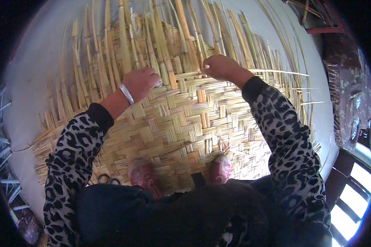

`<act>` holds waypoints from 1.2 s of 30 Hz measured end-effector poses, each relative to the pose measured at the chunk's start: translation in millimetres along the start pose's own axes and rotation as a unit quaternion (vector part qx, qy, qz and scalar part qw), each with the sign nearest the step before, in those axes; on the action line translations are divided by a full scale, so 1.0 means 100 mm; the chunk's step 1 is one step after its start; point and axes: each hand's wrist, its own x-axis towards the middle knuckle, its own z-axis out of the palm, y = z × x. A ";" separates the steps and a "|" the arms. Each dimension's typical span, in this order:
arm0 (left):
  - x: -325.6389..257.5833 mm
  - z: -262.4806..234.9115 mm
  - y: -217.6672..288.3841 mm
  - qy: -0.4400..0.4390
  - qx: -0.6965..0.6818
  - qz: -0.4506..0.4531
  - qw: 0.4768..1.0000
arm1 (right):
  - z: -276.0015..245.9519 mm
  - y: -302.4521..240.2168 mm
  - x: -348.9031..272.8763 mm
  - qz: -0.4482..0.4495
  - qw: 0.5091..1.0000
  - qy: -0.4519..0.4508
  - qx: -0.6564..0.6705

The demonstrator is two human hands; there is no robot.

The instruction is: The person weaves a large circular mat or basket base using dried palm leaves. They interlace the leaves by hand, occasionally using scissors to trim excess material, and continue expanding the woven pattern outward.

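A woven mat of pale reed strips [173, 123] lies flat under me, with loose strip ends [123, 41] fanning out past its far edge. Over that far edge my left hand [142, 83] is closed, fingertips curled at the upright strips; what it grips is hidden. It has a silver bracelet [126, 94] at the wrist. Farther right, my right hand [223, 68] is closed in a pinch at the weave's edge. A thin crosswise strip [278, 72] runs out to the right from beside it, but the contact at the fingertips is too blurred to make out.
My red shoes [221, 169] rest on the mat's near part. Dark scissors handles [108, 179] show beside my left leg. A pale floor [27, 99] surrounds the mat. Patterned cloth [352, 94] hangs at the right, above a slatted wooden piece [350, 185]. White lattice strips [6, 158] stand at left.
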 end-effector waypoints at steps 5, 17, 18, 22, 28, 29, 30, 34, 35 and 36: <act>0.46 0.15 0.55 0.113 -0.245 -0.032 0.962 | -0.12 0.20 -0.29 0.027 0.999 0.004 -0.028; 0.92 0.32 0.73 0.161 -0.276 -0.257 0.912 | -0.09 0.83 -0.20 0.068 0.951 0.148 0.265; 0.91 0.34 0.73 0.174 -0.291 -0.275 0.900 | 0.01 0.84 -0.10 0.085 0.942 0.141 0.291; 0.91 0.42 0.71 0.198 -0.332 -0.313 0.868 | 0.23 0.95 0.17 0.066 0.962 0.178 0.197; 0.90 0.48 0.69 0.183 -0.384 -0.321 0.846 | 0.21 1.00 0.35 0.137 0.967 0.155 0.151; 0.89 0.47 0.69 0.194 -0.398 -0.312 0.841 | 0.20 0.99 0.35 0.134 0.961 0.162 0.182; 0.88 0.47 0.69 0.192 -0.412 -0.313 0.834 | 0.19 0.98 0.36 0.131 0.958 0.186 0.172; 0.87 0.44 0.69 0.175 -0.441 -0.311 0.823 | 0.19 0.98 0.39 0.162 0.960 0.208 0.091; 0.86 0.44 0.68 0.180 -0.444 -0.302 0.824 | 0.20 0.99 0.41 0.162 0.964 0.195 0.078; 0.86 0.45 0.67 0.182 -0.449 -0.297 0.823 | 0.21 1.01 0.42 0.161 0.968 0.180 0.066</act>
